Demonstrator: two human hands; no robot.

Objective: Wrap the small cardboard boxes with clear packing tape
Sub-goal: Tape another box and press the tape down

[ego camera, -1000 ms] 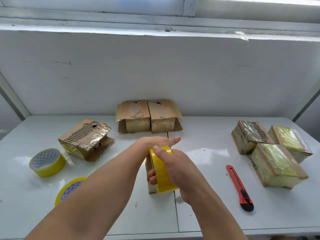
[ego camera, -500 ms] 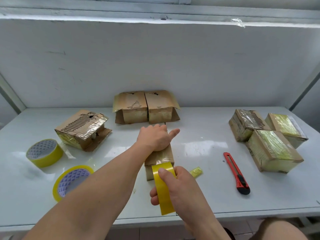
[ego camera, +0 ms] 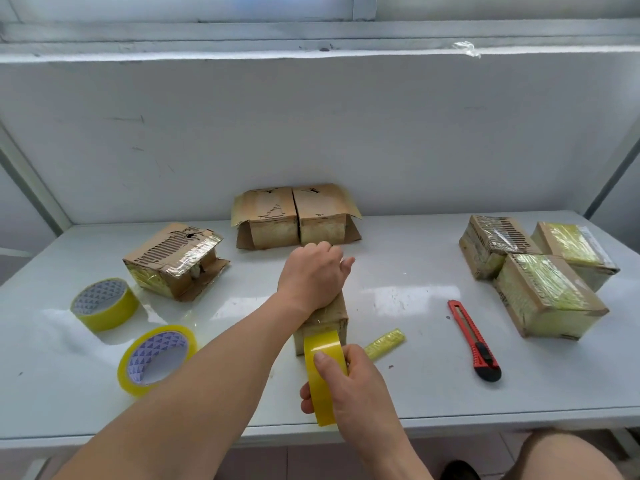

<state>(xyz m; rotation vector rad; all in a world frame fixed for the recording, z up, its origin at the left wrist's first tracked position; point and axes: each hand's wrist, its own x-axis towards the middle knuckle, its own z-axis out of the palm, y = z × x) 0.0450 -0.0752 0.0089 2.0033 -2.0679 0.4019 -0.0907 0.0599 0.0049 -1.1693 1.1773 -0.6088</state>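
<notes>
A small cardboard box (ego camera: pixel 330 320) sits at the middle of the white table (ego camera: pixel 415 386). My left hand (ego camera: pixel 313 277) lies on top of it, fingers curled over its far end. My right hand (ego camera: pixel 349 386) grips a yellow-tinted roll of clear tape (ego camera: pixel 323 372) just in front of the box, near the table's front edge, its band running up to the box's near face. A crumpled strip of tape (ego camera: pixel 384 342) lies to the right of the box.
Two spare tape rolls (ego camera: pixel 104 304) (ego camera: pixel 156 358) lie at the left. A torn, partly taped box (ego camera: pixel 175 259) is behind them. Two open-flapped boxes (ego camera: pixel 296 216) stand at the back wall. Three taped boxes (ego camera: pixel 543 271) are at the right, a red utility knife (ego camera: pixel 474 339) beside them.
My right hand has drawn the tape roll from the box top toward me, down to the table's front edge. The left hand moved onto the box's top and stays there.
</notes>
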